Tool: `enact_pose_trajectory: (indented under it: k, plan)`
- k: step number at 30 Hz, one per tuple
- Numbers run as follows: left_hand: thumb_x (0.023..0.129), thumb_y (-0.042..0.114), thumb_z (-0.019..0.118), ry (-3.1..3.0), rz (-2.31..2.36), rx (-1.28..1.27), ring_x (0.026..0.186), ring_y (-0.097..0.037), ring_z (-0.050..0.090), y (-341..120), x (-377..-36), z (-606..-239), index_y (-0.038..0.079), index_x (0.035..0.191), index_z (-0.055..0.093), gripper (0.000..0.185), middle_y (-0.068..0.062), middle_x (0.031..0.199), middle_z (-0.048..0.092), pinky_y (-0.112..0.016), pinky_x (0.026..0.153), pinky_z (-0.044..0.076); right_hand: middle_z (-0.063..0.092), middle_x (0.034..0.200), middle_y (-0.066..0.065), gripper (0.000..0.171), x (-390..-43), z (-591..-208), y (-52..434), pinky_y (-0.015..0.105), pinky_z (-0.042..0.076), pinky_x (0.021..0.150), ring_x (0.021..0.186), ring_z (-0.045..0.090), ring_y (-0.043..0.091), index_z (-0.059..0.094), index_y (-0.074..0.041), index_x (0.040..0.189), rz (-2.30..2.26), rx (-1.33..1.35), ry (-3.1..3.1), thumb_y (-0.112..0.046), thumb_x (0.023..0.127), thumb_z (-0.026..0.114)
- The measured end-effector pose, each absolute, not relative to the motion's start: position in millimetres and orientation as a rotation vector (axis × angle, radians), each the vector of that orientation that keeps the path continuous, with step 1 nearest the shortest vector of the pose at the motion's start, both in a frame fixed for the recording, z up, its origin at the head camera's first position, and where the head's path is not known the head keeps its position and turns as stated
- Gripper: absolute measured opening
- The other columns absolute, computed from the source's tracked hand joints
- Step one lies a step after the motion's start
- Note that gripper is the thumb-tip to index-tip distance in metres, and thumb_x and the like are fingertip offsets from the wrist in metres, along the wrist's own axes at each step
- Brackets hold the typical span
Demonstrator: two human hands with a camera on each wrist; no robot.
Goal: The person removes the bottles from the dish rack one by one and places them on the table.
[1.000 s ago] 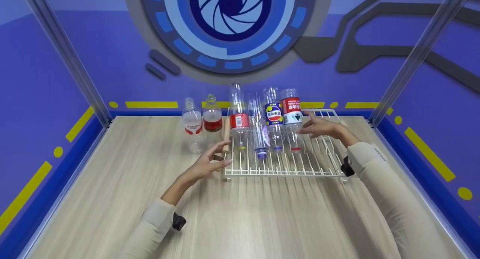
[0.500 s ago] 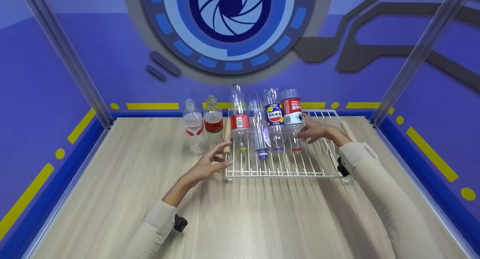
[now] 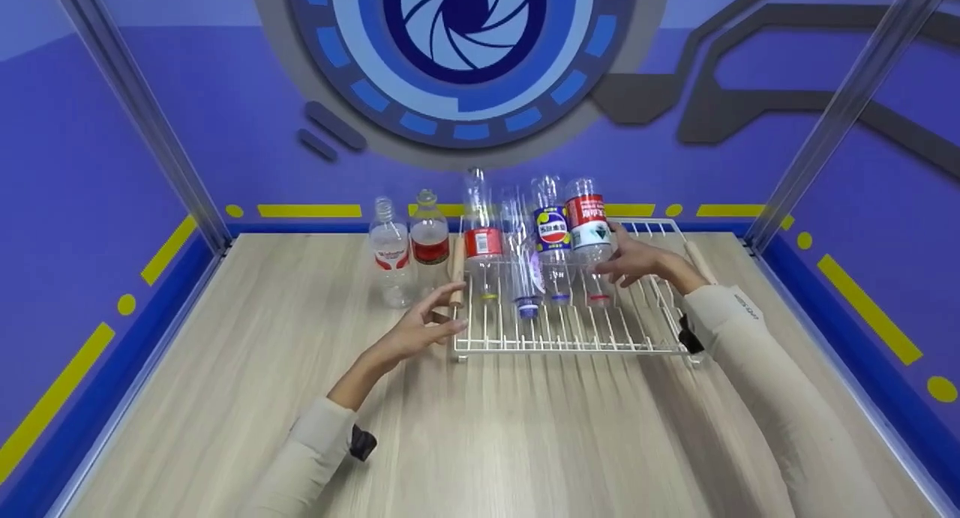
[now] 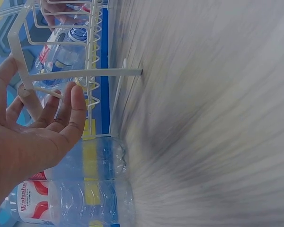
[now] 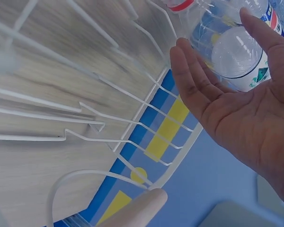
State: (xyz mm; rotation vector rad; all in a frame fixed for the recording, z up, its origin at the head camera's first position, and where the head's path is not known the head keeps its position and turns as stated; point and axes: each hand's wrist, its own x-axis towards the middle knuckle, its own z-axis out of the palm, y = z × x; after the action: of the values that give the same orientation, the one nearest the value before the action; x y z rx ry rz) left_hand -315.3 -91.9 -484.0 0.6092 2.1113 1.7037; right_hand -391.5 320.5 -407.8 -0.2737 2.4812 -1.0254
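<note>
Upside down in the white wire rack [image 3: 570, 338], cap to the wires and base up toward the back wall: the bottle with the red and white label [image 3: 587, 233], long axis leaning a little off vertical, rightmost of four inverted bottles. Right hand [image 3: 641, 261] spread just beside it, fingers straight and apart, palm turned to the bottle's lower half; from the wrist view a fingertip close against the plastic, contact too fine to call. Next along to the left, the blue-labelled bottle [image 3: 551, 237], a clear one, then the red-labelled bottle [image 3: 481, 237] at the rack's left end, all caps down. Left hand [image 3: 420, 330] loose and spread at the rack's front left corner, fingers near the wooden handle [image 3: 455, 274] and the corner wire, gripping nothing. Off the rack on the wooden bench [image 3: 300, 398], two bottles upright, necks up: one with a red and white label [image 3: 390, 254], one with red contents [image 3: 430, 237] beside it.
</note>
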Motion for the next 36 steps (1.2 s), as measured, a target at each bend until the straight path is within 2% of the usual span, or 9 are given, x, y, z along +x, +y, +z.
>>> enact_pose_trajectory:
  k: [5,10,16,23,30,36]
  plan:
    - [0.1,0.026,0.066,2.14,1.69,0.611,0.118,-0.026,0.056,-90,-318,-484,0.024,0.159,0.034,0.067,-0.017,0.153,0.044,-0.041,0.092,0.055,0.055,0.129,0.04,0.1,-387,-403,326,0.039,0.061,0.08,0.091,0.07,0.027,-0.013,-0.004,0.16,-1.07,-0.235,2.474,-0.027,0.101,0.064]
    - [0.101,0.028,0.066,2.153,1.665,0.625,0.121,-0.03,0.055,-89,-320,-483,0.023,0.16,0.032,0.069,-0.016,0.154,0.042,-0.048,0.096,0.055,0.047,0.136,0.04,0.094,-380,-398,335,0.043,0.061,0.087,0.086,0.07,0.021,-0.009,-0.006,0.161,-1.17,-0.148,2.423,-0.031,0.103,0.061]
    - [0.1,0.028,0.067,2.164,1.673,0.615,0.121,-0.032,0.056,-91,-320,-483,0.025,0.16,0.033,0.068,-0.017,0.153,0.043,-0.045,0.093,0.056,0.04,0.144,0.04,0.088,-371,-396,344,0.037,0.062,0.081,0.083,0.07,0.015,-0.003,-0.006,0.162,-1.32,-0.095,2.404,-0.031,0.104,0.059]
    - [0.1,0.025,0.068,2.145,1.709,0.598,0.114,-0.023,0.058,-93,-318,-486,0.021,0.16,0.033,0.07,-0.016,0.151,0.046,-0.048,0.092,0.055,0.039,0.146,0.036,0.086,-363,-396,352,0.028,0.061,0.072,0.081,0.065,0.011,0.007,-0.004,0.162,-1.358,-0.022,2.483,-0.036,0.103,0.06]
    - [0.1,0.022,0.067,2.163,1.702,0.616,0.11,-0.022,0.059,-93,-318,-487,0.02,0.159,0.034,0.068,-0.019,0.15,0.046,-0.036,0.085,0.054,0.04,0.148,0.034,0.079,-357,-395,364,0.024,0.058,0.07,0.081,0.063,0.01,0.021,-0.001,0.16,-1.368,-0.003,2.561,-0.038,0.102,0.06]
    - [0.1,0.025,0.068,2.169,1.687,0.601,0.111,-0.022,0.059,-91,-316,-487,0.023,0.159,0.034,0.068,-0.017,0.151,0.046,-0.041,0.088,0.055,0.043,0.147,0.032,0.074,-353,-399,374,0.023,0.058,0.07,0.078,0.063,0.009,0.027,-0.001,0.159,-1.443,0.028,2.553,-0.034,0.102,0.062]
